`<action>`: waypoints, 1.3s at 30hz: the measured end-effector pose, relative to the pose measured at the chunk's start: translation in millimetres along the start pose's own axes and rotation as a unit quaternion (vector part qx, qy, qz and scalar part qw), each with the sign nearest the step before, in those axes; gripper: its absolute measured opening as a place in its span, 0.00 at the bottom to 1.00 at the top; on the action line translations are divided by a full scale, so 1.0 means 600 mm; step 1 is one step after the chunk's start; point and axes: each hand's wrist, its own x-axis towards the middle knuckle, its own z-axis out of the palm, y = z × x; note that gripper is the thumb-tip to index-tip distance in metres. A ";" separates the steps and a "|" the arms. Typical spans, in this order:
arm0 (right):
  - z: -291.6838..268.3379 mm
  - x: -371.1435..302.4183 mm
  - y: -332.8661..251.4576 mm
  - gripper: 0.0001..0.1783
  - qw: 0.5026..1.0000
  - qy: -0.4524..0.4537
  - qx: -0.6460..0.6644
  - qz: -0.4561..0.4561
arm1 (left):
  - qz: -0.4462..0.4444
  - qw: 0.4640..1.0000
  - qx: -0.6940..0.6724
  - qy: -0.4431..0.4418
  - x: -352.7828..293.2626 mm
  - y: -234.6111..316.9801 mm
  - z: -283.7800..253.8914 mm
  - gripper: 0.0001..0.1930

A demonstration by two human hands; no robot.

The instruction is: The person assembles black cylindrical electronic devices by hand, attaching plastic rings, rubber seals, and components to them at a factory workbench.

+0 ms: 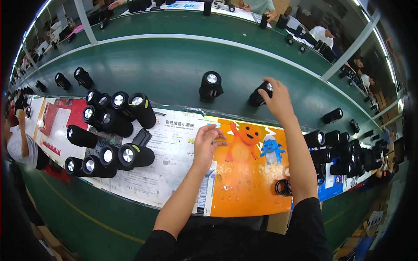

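Observation:
My right hand (279, 101) reaches forward onto the green conveyor belt. Its thumb and fingers close around the upper end of a black cylindrical speaker (257, 96) with a silver round end. Left of it on the belt stands another black speaker (210, 89), apart from both hands. My left hand (205, 147) hovers above the left edge of the orange board (244, 191), its fingers loosely bent and apart, with nothing visible in them. Two black rings (282, 187) lie on this board beside my right forearm.
Several black speakers (115, 122) crowd the white board (167, 143) on the left. More speakers (337, 138) gather at the right beyond my forearm. The green belt (165, 65) carries spaced speakers, and a pale rail (183, 37) borders its far side. Other people work at surrounding benches.

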 end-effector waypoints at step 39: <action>0.053 -0.297 -0.213 0.48 0.791 -0.285 0.515 0.167 | 0.109 0.971 0.010 -0.212 -0.014 0.034 -0.006 0.38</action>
